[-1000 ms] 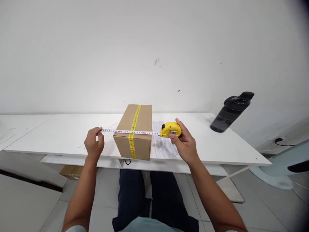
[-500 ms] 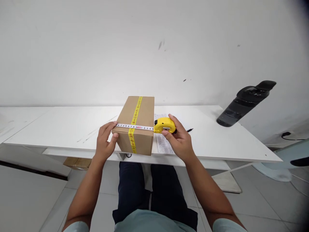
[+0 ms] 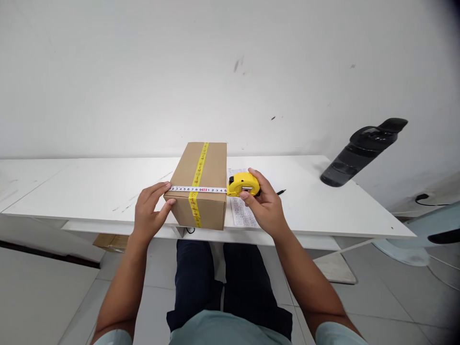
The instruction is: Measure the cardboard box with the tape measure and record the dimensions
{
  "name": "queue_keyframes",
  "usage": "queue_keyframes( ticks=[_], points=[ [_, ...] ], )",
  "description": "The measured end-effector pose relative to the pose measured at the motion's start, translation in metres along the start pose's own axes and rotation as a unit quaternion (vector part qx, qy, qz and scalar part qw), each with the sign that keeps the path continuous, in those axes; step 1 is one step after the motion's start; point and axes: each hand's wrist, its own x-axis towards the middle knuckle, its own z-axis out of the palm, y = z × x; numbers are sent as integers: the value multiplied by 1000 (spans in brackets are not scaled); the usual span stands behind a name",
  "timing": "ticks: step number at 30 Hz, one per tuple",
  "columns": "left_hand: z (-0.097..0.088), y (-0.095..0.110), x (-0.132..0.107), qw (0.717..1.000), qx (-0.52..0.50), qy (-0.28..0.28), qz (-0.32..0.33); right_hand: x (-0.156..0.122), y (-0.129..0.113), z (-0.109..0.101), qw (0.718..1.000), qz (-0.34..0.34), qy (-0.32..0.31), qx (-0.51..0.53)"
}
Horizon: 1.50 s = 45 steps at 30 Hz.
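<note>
A brown cardboard box [image 3: 206,165] sealed with a yellow tape stripe stands at the front edge of the white table [image 3: 108,187]. My right hand [image 3: 264,206] grips a yellow tape measure [image 3: 243,184] at the box's right top edge. Its white blade [image 3: 197,189] lies across the front of the box top. My left hand [image 3: 149,213] pinches the blade's end against the box's left front corner, thumb on the box's side.
A printed paper sheet [image 3: 242,213] lies on the table right of the box, with a black pen [image 3: 281,192] beyond it. A dark water bottle [image 3: 359,151] stands at the table's right end. Another cardboard box [image 3: 109,242] sits under the table.
My left hand moved right and brought the blade's end onto the box's left corner. My right hand brought the tape measure case in against the box's right edge, and the blade became shorter.
</note>
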Motion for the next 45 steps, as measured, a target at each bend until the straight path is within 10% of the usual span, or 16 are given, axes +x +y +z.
queue_keyframes(
  ticks=[9, 19, 27, 31, 36, 45],
  points=[
    [-2, 14, 3, 987, 57, 95, 113, -11, -10, 2, 998, 10, 32, 60],
    [4, 124, -4, 957, -85, 93, 261, -84, -31, -2, 988, 26, -37, 150],
    [57, 150, -5, 968, -128, 109, 186, -112, -17, -1, 938, 154, 97, 295],
    [76, 162, 24, 998, 3, 63, 6, -111, -7, -5, 909, 198, 187, 316],
    [76, 145, 33, 984, 105, 30, -144, -110, 9, -12, 895, 229, 214, 318],
    [-27, 44, -31, 979, -34, -6, -201, -108, 27, -35, 907, 244, 199, 280]
  ],
)
